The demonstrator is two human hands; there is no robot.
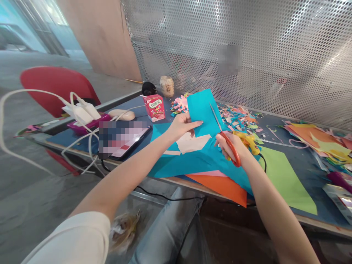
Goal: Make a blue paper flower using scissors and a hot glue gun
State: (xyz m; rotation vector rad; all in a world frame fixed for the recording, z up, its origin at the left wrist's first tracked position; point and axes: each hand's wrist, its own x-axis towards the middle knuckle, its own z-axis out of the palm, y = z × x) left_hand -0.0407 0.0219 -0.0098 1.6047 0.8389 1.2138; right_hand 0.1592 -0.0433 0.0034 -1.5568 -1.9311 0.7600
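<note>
The right hand (230, 146) is closed through the orange loops of the scissors (223, 135). Their long axis runs from the handles near the wrist up and away from the person, leaning left, with the slim blades nearly together and the tips pointing toward the far screen. The blades lie against the right side of a turquoise sheet (202, 109), which stands tilted up between the two hands. The left hand (182, 125) pinches its lower left edge, thumb on the near face. Whether this sheet joins the turquoise paper lying flat under both hands cannot be told. Just beyond the right hand sits a yellow glue gun (249, 141), and past the scissor tips lies a heap of paper scraps (239, 115). A green sheet (286, 179) lies right of the right forearm, and an orange sheet (224, 185) overhangs the near edge below the hands. Left of the left hand are a red carton (156, 107) and a phone (125, 143). All rest on a dark blue table (301, 161) backed by a perforated metal screen (247, 47), with a red chair (55, 86) and grey floor far to the left.
</note>
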